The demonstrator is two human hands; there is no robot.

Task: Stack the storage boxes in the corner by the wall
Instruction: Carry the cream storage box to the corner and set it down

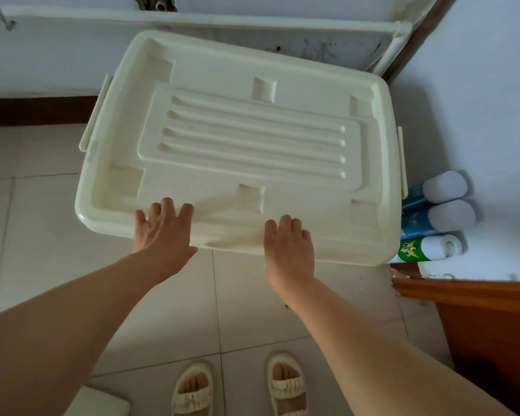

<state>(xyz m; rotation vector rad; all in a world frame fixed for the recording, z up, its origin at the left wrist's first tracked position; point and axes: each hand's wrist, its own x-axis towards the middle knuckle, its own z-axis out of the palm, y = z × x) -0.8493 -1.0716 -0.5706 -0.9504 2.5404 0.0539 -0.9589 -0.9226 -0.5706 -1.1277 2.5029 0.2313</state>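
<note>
A large cream storage box (240, 139) with a ribbed lid fills the middle of the view, standing near the corner where two white walls meet. Its lid is slightly skewed relative to the back wall. My left hand (161, 228) lies flat on the lid's near edge at the left, fingers straight. My right hand (288, 240) lies flat on the near edge further right, fingers straight over the rim. What is under the box is hidden.
White pipes (282, 21) run along the back wall and down the corner. Three spray cans (433, 219) stand against the right wall beside the box. A brown wooden piece (478, 310) is at the right. Tiled floor (42, 220) lies left. A white object (102, 400) sits near my sandalled feet.
</note>
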